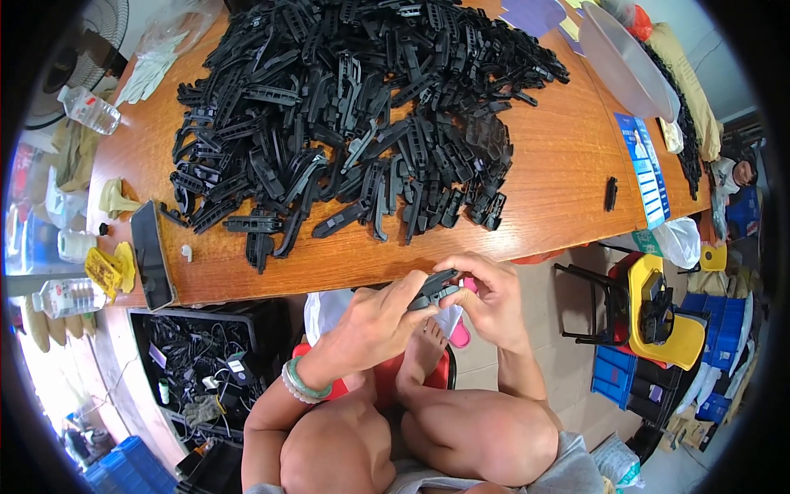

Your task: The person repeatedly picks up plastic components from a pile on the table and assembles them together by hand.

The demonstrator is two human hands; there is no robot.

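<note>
Just in front of the table's near edge, both my hands hold one black plastic clip-like part (433, 290) between them. My left hand (377, 321) has its fingers closed around the part's left end. Thumb and fingers of my right hand (491, 300) pinch its other end, and they cover some of it. A large heap of similar long black plastic parts (337, 123) spreads over the wooden table (559, 181) beyond my hands. One loose black part (611, 193) lies apart at the right.
A phone-like dark slab (153, 257) and yellow cloth (111, 267) lie at the table's left. A plastic bottle (90, 109) is farther back. A black crate of parts (218, 370) stands below left, and a yellow chair (658, 321) at right. A large bowl (625, 62) leans at far right.
</note>
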